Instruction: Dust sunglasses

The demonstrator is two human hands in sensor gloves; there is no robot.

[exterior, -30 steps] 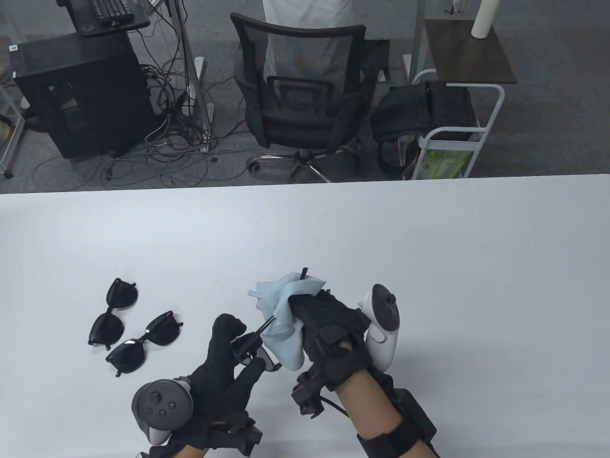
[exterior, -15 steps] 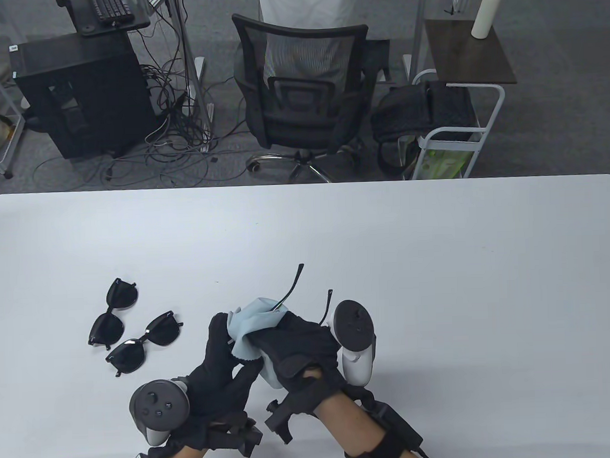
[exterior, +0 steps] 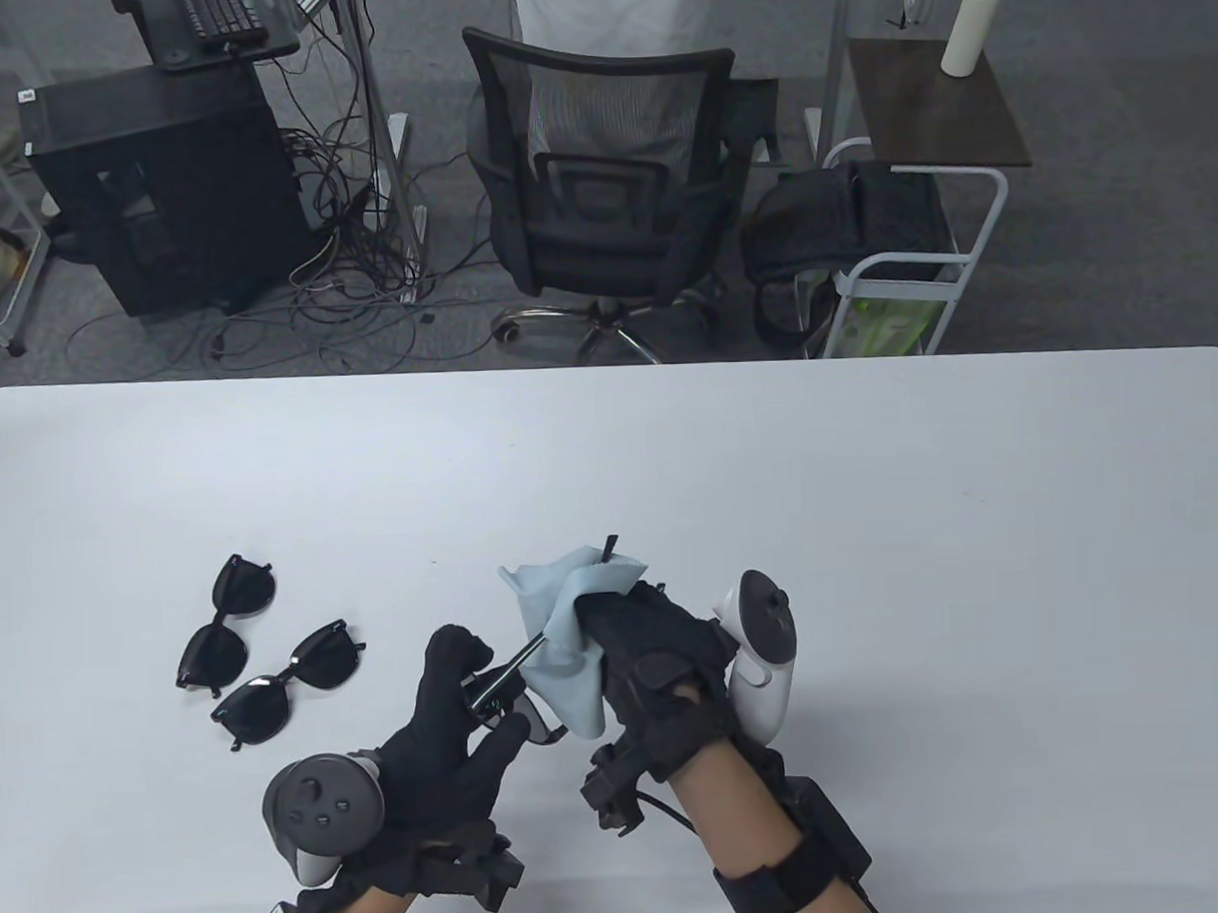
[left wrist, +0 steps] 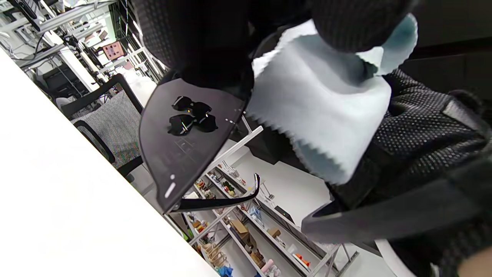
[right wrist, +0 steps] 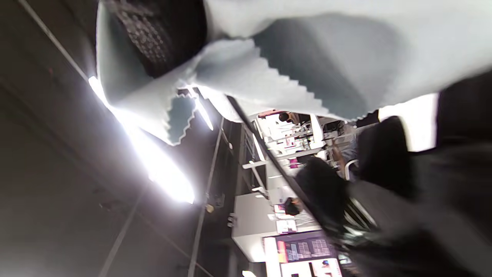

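hands [exterior: 537,679] gripping sunglasses [exterior: 502,685], cloth [exterior: 566,648] seemingly rubbing

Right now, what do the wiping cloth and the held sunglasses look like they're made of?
Cloth: pale blue, matte, thin fabric, probably microfibre; it folds softly in the right hand and its edges are zigzag cut. Held sunglasses, gripped by the left hand: glossy dark lens that mirrors the two pairs on the table, thin black arms; likely plastic, though metal arms can't be ruled out.

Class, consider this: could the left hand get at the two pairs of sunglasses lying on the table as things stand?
Probably not yet: the way to the two pairs looks free, but the left hand already grips another pair of sunglasses, which the right hand wipes with the cloth.
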